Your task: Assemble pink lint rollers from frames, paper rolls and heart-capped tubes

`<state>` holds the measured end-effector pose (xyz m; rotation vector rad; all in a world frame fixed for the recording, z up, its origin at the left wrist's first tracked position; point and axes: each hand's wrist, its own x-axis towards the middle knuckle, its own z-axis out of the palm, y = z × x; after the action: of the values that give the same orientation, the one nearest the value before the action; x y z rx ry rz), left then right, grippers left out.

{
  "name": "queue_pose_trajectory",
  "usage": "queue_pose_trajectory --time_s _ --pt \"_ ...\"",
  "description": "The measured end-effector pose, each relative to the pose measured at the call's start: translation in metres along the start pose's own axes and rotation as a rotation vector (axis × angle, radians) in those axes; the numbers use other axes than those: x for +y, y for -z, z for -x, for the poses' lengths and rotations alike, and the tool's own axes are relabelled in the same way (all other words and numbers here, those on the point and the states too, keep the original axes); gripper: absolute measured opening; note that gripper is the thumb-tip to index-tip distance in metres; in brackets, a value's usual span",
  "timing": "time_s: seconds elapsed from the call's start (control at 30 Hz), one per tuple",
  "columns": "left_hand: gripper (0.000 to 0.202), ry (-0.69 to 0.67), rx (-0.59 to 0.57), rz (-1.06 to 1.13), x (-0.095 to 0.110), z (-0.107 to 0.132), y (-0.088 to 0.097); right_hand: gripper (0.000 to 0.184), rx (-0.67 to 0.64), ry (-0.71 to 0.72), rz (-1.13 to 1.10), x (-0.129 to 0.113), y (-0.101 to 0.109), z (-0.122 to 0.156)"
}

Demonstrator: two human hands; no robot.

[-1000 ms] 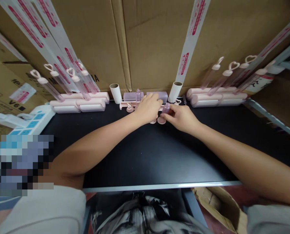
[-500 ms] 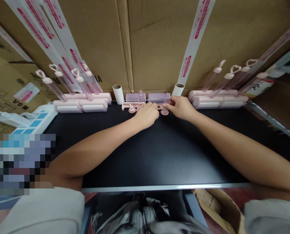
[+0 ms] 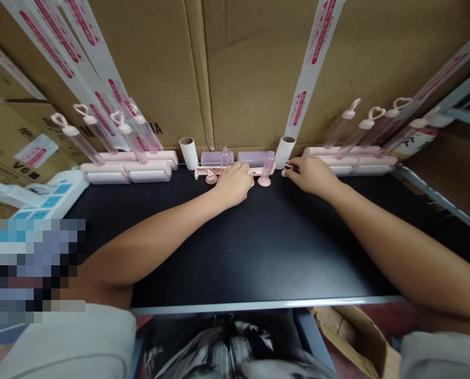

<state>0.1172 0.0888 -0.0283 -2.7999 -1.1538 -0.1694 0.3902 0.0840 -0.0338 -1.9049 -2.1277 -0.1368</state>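
Note:
My left hand (image 3: 235, 184) is closed, its fingers curled down at a long pink plastic strip (image 3: 203, 171); what its fingertips hold is hidden. To the right, my right hand (image 3: 316, 175) pinches a small pink heart-topped cap (image 3: 286, 171) just above the black table. Between the hands a clear pink tube (image 3: 268, 166) stands upright on a round base. Another clear tube (image 3: 225, 156) rises behind my left hand. A loose heart-topped cap (image 3: 211, 178) lies at the strip's left end. Behind the strip are two lavender translucent pieces (image 3: 254, 158).
White cardboard tubes (image 3: 188, 153) stand on both sides of the lavender pieces. Pink cases with upright heart-topped wands (image 3: 130, 139) line the back left, and similar cases (image 3: 339, 152) the back right. Large taped cartons (image 3: 254, 68) wall the back. A power strip (image 3: 57, 192) lies at left.
My right hand has moved right, from the clear tube to the heart-topped cap beside the right cardboard tube. My left hand stays at the pink strip. The view has shifted slightly.

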Motion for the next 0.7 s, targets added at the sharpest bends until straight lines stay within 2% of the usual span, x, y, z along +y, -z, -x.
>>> queue_pose_trajectory --time_s 0.1,0.23,0.3,0.37,0.43,0.53,0.6,0.7 --pt "0.037 -0.029 0.006 -0.025 0.0 0.008 0.003 0.024 -0.029 -0.033 0.057 -0.003 -0.002 0.001" --pt "0.038 -0.012 -0.043 -0.007 0.0 0.031 0.01 0.022 0.006 -0.077 -0.032 -0.01 0.022 0.013" --pt "0.038 0.023 -0.093 0.03 0.0 0.044 0.011 0.021 0.007 -0.029 -0.174 -0.023 0.036 0.024" --pt "0.039 0.042 -0.128 0.053 0.0 0.052 0.011 0.022 -0.02 0.061 -0.282 -0.047 0.042 0.033" --pt "0.04 0.05 -0.141 0.058 0.0 0.055 0.008 0.026 -0.031 0.108 -0.217 -0.075 0.038 0.034" --pt "0.042 0.061 -0.137 0.058 0.0 0.054 0.002 0.031 -0.044 0.097 -0.058 -0.11 0.021 0.023" --pt "0.043 0.068 -0.133 0.065 0.0 0.054 -0.001 0.035 -0.064 0.076 0.001 -0.12 0.008 0.012" --pt "0.043 0.077 -0.121 0.078 -0.001 0.055 -0.003 0.038 -0.109 0.051 0.043 -0.122 -0.003 0.001"
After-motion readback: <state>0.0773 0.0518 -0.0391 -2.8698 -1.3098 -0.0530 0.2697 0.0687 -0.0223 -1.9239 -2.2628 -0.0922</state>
